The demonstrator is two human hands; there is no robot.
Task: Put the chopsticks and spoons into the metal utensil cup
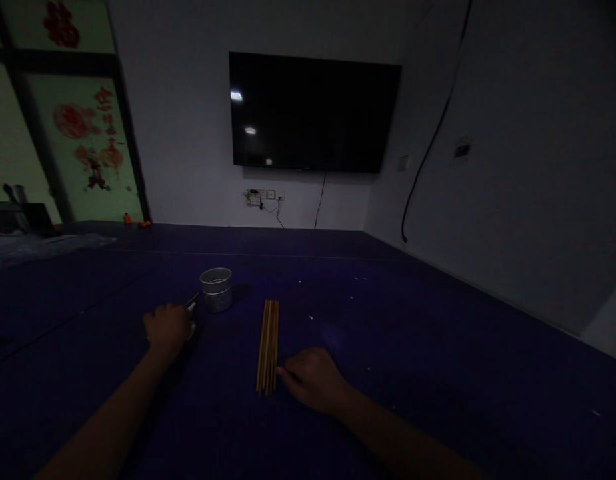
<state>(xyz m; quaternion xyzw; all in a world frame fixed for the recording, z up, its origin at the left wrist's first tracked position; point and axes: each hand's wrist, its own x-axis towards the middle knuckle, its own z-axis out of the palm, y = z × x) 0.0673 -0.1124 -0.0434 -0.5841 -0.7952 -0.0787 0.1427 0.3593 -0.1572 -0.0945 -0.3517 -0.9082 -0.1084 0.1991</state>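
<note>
- While the head view looks across a dark blue surface (418, 347), a row of slim wooden sticks (268, 347) lies on it between the hands, side by side, pointing away from the person.
- The right hand (314, 379) rests just right of the sticks, fingers curled under and one digit reaching the row's edge – whether its grip is pinching anything, I cannot tell.
- The left hand (168, 327) curls over a pale, shiny thing (192, 308), of which only edges show; I cannot tell how firmly that grip is pressed together.
- Just beyond the left hand, a ridged metal cup (217, 291) stands upright – near the sticks' far end, but apart from them.
- Small white scraps (311, 318) dot the surface on the right.
- Behind, a dark television (315, 113) hangs on the wall (178, 127).
</note>
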